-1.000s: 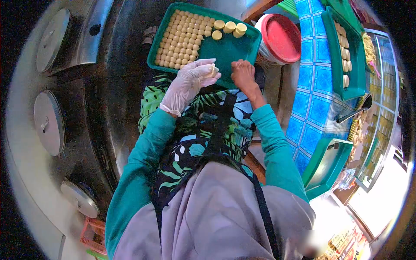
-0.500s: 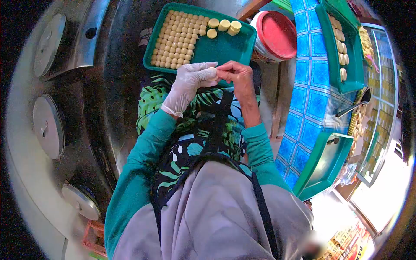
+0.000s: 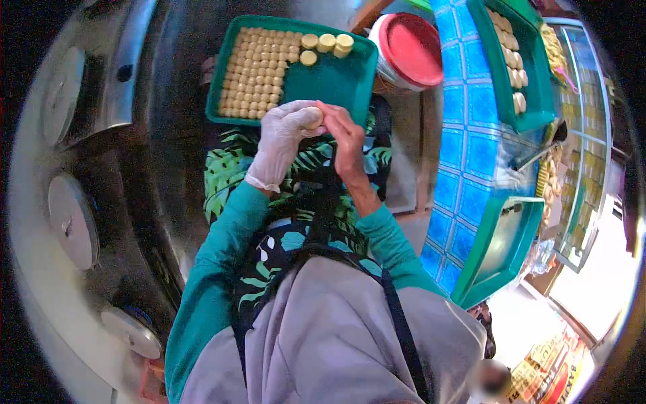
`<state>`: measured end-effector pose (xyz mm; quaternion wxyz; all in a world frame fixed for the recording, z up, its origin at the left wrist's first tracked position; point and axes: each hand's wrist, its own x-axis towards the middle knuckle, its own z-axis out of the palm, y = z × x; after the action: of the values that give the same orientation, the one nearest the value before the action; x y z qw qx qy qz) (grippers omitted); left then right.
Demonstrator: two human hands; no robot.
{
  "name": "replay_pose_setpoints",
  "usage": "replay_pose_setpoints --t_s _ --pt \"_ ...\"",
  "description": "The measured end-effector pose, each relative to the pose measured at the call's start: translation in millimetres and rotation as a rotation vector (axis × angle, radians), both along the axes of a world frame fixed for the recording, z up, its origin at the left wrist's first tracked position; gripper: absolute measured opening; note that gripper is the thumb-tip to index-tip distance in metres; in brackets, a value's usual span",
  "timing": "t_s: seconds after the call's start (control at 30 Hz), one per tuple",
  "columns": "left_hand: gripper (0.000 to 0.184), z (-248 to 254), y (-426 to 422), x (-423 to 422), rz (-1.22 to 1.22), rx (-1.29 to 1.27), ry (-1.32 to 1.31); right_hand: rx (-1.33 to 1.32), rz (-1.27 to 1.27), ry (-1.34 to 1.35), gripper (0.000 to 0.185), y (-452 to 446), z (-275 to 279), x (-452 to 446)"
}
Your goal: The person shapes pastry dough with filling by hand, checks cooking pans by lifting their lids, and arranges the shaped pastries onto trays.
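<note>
My left hand (image 3: pixel 281 135), in a thin white glove, is closed on a small pale dough ball (image 3: pixel 313 118) just in front of the green tray. My bare right hand (image 3: pixel 346 138) meets it there, its fingers pressed together against the side of the ball; whether they pinch any dough is hidden. The green tray (image 3: pixel 323 94) lies beyond both hands. Rows of small round balls (image 3: pixel 252 71) fill its left part. Several flat yellow discs (image 3: pixel 326 43) sit at its top right, some of them stacked.
A white bucket with a red lid (image 3: pixel 410 50) stands right of the tray. Farther right, a blue tiled surface (image 3: pixel 464 148) bears a green tray of pale oval pieces (image 3: pixel 531 111) and another green tray (image 3: pixel 464 293). Round metal lids (image 3: pixel 70 219) are at the left.
My right hand has come left from over the tray's front edge to meet my gloved left hand at the dough ball. The view has shifted, so the tray appears farther left.
</note>
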<state>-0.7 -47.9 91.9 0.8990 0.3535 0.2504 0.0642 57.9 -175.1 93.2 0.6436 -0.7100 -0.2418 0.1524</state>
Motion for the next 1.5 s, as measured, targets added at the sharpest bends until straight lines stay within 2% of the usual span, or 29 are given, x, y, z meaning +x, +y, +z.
replay_pose_setpoints --t_s 0.03,0.13,0.27,0.33,0.4,0.43,0.47,0.53,0.57,0.6,0.67,0.7,0.8,0.83,0.87,0.93,0.97,1.0,1.07,1.13,1.2,1.27,1.33,1.37,1.43,1.47,1.5 --pt "0.024 -1 0 0 0.005 -0.016 -0.005 -0.075 -0.022 -0.146 0.03 2 3 0" --pt "0.022 9 0 0 0.023 -0.03 0.042 -0.112 -0.034 -0.282 0.029 2 -8 1" --pt "0.024 1 -4 -2 0.026 0.032 0.042 -0.028 -0.05 -0.108 0.029 8 -1 -8" --pt "0.026 2 -2 0 -0.003 -0.004 0.04 -0.05 -0.046 -0.142 0.03 5 -7 -3" --pt "0.04 -1 0 3 -0.011 -0.131 -0.125 -0.123 -0.099 -0.388 0.031 6 -10 -2" --pt "0.043 -7 3 4 0.029 -0.273 -0.198 -0.175 -0.03 -0.445 0.039 2 -8 -4" --pt "0.047 -8 4 3 0.07 -0.421 -0.266 -0.17 -0.026 -0.445 0.039 7 -4 -7" --pt "0.051 -15 -1 7 0.154 -0.354 -0.228 0.138 0.141 -0.032 0.058 13 2 -26" --pt "0.055 -17 -8 9 0.227 -0.283 -0.199 0.14 0.178 0.002 0.076 20 19 -29" --pt "0.055 -3 -13 10 0.226 -0.285 -0.195 0.137 0.176 0.005 0.076 26 20 -31" --pt "0.057 29 -21 19 0.203 -0.181 -0.057 0.454 0.015 0.268 0.079 42 22 -19" --pt "0.056 29 -29 18 0.205 -0.076 -0.151 0.456 -0.023 0.275 0.082 47 28 -13" --pt "0.053 30 -30 14 0.203 0.027 -0.264 0.375 -0.128 0.144 0.082 58 34 8" --pt "0.05 30 -28 12 0.181 0.161 -0.231 0.429 -0.107 0.152 0.077 59 32 12" --pt "0.05 26 -26 11 0.184 0.161 -0.228 0.428 -0.105 0.155 0.077 55 32 12" --pt "0.046 13 -20 12 0.209 -0.307 -0.327 0.226 -0.035 -0.08 0.065 43 30 11" --pt "0.042 16 -17 14 0.228 -0.439 -0.335 0.115 -0.147 -0.23 0.061 38 29 8" --pt "0.042 18 -14 12 0.235 -0.437 -0.331 0.115 -0.141 -0.225 0.061 32 28 6" --pt "0.041 23 -13 6 0.182 -0.476 -0.263 -0.188 -0.108 -0.617 0.069 18 27 -1" --pt "0.038 16 -18 8 0.155 -0.506 -0.256 -0.189 -0.145 -0.631 0.073 15 15 0" --pt "0.04 25 -24 9 0.164 -0.334 -0.222 -0.162 -0.175 -0.61 0.073 13 18 0" --pt "0.039 24 -25 10 0.187 -0.366 -0.208 -0.133 -0.152 -0.629 0.076 11 16 8" --pt "0.033 6 -18 11 0.038 -0.483 -0.317 -0.14 -0.08 -0.585 0.077 6 16 14" --pt "0.033 5 -16 12 0.042 -0.482 -0.313 -0.139 -0.077 -0.58 0.077 5 16 16" --pt "0.029 4 -13 11 -0.102 -0.22 -0.313 -0.141 0.013 -0.563 0.08 5 15 18" --pt "0.029 10 -17 9 -0.103 -0.22 -0.31 -0.141 0.012 -0.559 0.08 5 18 15" --pt "0.028 18 -23 8 0.02 -0.211 -0.207 -0.116 -0.008 -0.57 0.079 5 22 11"
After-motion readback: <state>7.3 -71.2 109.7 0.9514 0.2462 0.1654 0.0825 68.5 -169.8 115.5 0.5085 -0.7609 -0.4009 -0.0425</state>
